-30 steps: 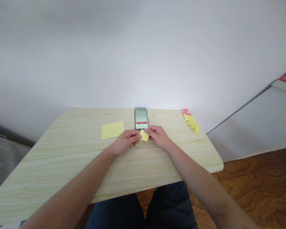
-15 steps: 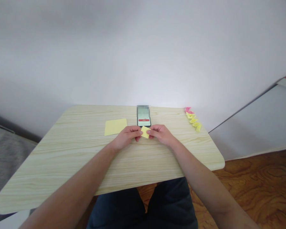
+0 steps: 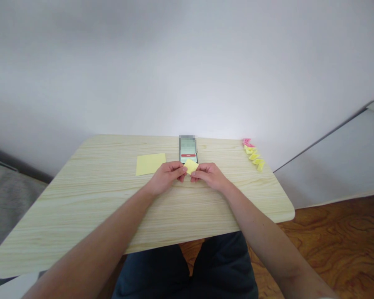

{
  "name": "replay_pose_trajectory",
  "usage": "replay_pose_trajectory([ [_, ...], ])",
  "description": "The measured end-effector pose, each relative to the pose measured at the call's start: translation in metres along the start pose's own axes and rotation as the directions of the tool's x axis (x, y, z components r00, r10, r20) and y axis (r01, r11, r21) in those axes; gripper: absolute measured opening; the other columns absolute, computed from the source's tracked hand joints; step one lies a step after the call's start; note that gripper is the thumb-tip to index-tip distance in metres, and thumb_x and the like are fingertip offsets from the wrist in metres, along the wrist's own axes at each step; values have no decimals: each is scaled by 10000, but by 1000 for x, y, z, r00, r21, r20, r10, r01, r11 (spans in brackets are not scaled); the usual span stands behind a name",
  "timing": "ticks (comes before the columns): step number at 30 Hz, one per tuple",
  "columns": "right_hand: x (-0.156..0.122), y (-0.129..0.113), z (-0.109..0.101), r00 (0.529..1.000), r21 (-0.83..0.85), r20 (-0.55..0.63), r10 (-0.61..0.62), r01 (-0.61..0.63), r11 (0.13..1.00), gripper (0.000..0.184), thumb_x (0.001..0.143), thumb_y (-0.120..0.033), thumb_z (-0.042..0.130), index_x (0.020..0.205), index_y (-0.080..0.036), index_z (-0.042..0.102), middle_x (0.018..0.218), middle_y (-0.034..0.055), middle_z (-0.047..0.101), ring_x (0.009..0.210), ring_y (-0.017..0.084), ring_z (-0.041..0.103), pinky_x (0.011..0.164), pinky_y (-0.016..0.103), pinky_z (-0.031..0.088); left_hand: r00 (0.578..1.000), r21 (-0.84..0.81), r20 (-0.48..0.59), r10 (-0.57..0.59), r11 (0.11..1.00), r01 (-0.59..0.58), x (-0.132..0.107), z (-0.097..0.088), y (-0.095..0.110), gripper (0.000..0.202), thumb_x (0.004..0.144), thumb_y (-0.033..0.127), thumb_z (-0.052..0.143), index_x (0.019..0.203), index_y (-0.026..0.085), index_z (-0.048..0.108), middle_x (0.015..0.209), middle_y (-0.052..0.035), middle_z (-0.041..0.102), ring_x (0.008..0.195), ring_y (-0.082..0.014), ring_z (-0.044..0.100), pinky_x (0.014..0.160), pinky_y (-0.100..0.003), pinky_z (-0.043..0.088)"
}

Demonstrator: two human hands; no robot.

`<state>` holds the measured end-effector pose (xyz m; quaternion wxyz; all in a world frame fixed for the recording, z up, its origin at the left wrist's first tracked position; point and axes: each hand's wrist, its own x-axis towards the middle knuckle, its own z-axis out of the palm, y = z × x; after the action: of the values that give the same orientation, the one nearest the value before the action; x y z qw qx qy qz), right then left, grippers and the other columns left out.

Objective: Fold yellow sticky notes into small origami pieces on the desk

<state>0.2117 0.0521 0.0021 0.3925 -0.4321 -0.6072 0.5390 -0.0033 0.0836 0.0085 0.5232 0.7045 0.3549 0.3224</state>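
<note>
Our L hand point(image 3: 166, 176) and R hand point(image 3: 210, 175), in the head view, meet at mid-table, the fingertips of both pinched on one small folded yellow paper point(image 3: 190, 166). It is held just above the table point(image 3: 112, 216), right in front of the phone point(image 3: 188, 148). We judge a fold is being creased (edges too small to read). A further fold calls for matched corners and a firm thumb press. A flat yellow sheet point(image 3: 150, 163) lies near L, w/ folded pieces point(image 3: 254, 154) at far R.
</note>
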Motion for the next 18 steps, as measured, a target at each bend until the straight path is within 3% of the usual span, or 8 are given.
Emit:
replay_pose_trajectory([
  [18, 0, 5, 2, 997, -32, -77, 16, -19, 999, 194, 820, -350, 717, 746, -171, 700, 702, 15, 715, 624, 124, 582, 654, 263, 453, 998, -2, -45, 36, 999, -36, 0, -1, -3, 353, 932, 461, 610, 746, 162, 632, 674, 4, 606, 682, -142, 527, 704, -282, 396],
])
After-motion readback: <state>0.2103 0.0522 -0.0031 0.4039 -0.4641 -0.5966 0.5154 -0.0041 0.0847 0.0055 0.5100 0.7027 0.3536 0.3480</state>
